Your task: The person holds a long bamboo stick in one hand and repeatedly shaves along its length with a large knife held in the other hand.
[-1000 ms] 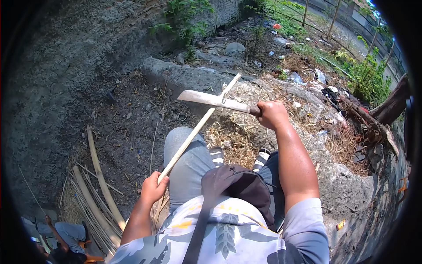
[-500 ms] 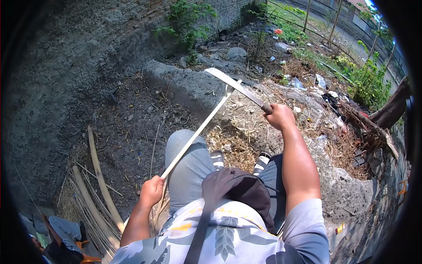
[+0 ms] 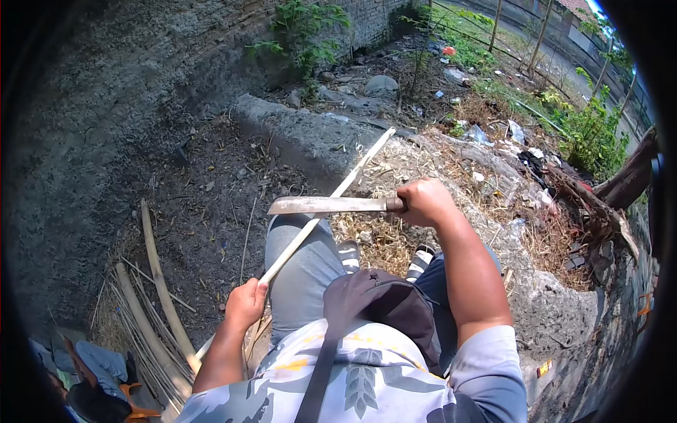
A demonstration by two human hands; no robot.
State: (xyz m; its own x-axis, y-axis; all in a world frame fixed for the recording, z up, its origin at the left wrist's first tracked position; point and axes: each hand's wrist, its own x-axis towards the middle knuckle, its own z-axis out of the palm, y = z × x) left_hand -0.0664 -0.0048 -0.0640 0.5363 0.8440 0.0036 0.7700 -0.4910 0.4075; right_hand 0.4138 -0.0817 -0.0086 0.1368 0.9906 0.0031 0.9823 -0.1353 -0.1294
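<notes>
A long pale bamboo strip (image 3: 290,248) runs slantwise up and to the right over my left knee. My left hand (image 3: 246,303) is closed around its lower part. In my right hand (image 3: 425,201) is the dark handle of a machete (image 3: 324,205), its blade pointing left. The blade crosses the strip just above my knee; whether its edge bites in cannot be told. Past the blade, the strip's far end lies over the rough stone ledge (image 3: 285,132).
Curved bamboo poles (image 3: 161,282) and thin strips lie at the lower left. Another person (image 3: 102,374) sits beyond them. Dry shavings (image 3: 381,229) cover the ground by my sandals. A rough wall (image 3: 106,120) rises at left; litter and a tree stump (image 3: 627,169) are at right.
My right hand has drawn the machete back toward me, from near the strip's far end to just above my knee. The blade now lies nearly level. My left hand has barely moved.
</notes>
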